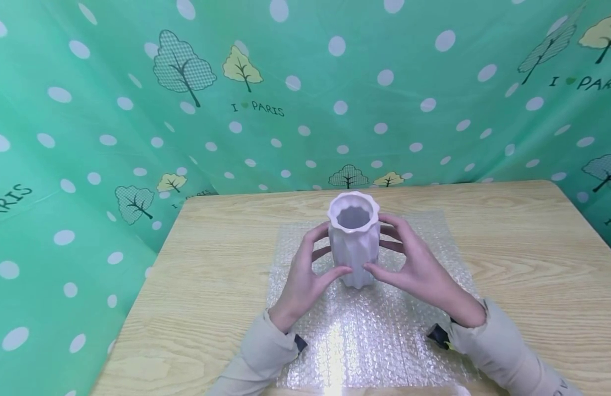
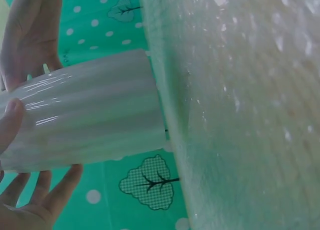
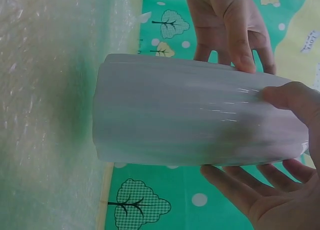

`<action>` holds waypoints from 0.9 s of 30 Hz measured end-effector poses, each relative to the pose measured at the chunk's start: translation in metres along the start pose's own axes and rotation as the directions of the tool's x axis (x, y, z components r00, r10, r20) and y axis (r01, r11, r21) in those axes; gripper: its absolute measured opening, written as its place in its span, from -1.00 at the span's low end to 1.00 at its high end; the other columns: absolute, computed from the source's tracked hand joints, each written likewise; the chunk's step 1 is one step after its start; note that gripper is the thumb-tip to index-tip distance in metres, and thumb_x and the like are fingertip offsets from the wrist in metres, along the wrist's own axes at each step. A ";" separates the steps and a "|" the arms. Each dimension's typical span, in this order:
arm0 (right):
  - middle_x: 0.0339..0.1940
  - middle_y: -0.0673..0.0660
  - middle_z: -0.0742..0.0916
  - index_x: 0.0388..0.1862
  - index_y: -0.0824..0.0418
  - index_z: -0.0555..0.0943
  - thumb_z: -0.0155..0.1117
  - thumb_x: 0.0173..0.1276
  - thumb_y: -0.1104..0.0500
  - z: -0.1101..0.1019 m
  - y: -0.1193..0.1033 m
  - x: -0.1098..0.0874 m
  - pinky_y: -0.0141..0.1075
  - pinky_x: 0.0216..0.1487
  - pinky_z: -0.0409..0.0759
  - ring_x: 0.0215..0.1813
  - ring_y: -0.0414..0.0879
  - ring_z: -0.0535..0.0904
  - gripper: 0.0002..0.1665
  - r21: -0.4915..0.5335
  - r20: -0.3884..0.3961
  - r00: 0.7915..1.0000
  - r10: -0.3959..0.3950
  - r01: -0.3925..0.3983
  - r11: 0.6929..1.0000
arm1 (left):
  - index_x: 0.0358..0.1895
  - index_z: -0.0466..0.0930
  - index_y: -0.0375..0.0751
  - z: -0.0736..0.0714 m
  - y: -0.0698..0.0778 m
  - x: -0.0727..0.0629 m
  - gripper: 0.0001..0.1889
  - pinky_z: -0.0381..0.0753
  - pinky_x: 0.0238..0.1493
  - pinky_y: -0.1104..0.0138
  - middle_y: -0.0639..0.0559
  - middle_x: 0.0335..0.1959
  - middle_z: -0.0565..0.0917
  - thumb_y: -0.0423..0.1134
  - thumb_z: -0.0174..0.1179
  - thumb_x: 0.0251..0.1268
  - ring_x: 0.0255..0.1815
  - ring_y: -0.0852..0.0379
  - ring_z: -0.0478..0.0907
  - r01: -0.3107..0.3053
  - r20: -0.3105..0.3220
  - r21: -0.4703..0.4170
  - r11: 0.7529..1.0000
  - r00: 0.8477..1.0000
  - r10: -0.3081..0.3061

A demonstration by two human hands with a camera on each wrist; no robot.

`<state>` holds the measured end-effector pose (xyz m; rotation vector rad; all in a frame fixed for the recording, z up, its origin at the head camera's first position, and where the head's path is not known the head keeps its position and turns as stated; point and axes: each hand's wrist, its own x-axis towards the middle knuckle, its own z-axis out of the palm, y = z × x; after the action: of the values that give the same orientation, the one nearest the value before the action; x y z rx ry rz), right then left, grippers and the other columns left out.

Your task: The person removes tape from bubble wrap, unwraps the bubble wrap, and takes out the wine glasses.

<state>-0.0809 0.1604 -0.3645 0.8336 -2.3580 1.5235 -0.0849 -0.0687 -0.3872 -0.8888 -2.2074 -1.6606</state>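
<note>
A white fluted vase (image 1: 354, 250) with a scalloped rim stands upright between my two hands, its open mouth tipped slightly toward the head camera. My left hand (image 1: 305, 275) grips its left side, thumb on the near face and fingers round the side. From the right, my right hand (image 1: 419, 264) holds it the same way, the two thumbs almost meeting low on the front. In the wrist views the smooth glossy wall of the vase (image 3: 190, 113) spans between the hands, and its base is close over a sheet of bubble wrap (image 2: 250, 110).
The bubble wrap (image 1: 355, 352) lies flat on a light wooden table (image 1: 206, 275), running to the near edge. A green curtain (image 1: 305, 99) with white dots and printed trees hangs behind and left of the table. Dark wrist devices (image 1: 438, 335) show at the sleeves.
</note>
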 end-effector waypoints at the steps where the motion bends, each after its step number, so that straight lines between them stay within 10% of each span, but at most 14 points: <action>1: 0.41 0.21 0.43 0.47 0.18 0.22 0.58 0.02 0.39 0.000 0.001 0.000 -0.11 0.18 0.64 0.29 0.24 0.51 0.07 0.001 0.001 1.000 0.002 -0.002 1.000 | 0.46 0.16 -0.17 0.000 0.000 0.000 -0.10 0.61 0.23 0.21 -0.12 0.42 0.37 -0.40 0.46 0.03 0.40 -0.09 0.38 0.001 0.001 0.000 1.000 1.000 -0.001; 27: 0.44 0.13 0.38 0.48 0.14 0.14 0.52 0.14 0.34 0.001 0.011 -0.001 -0.19 0.25 0.60 0.35 0.12 0.46 0.02 0.052 0.074 0.993 0.089 -0.093 0.994 | 0.49 0.15 -0.11 0.001 -0.006 -0.003 -0.11 0.54 0.31 0.26 -0.04 0.44 0.36 -0.35 0.44 0.08 0.43 0.01 0.35 0.091 0.035 0.032 0.995 0.995 -0.092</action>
<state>-0.0859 0.1632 -0.3737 0.8170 -2.4466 1.6267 -0.0854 -0.0697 -0.3937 -0.8281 -2.3244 -1.6585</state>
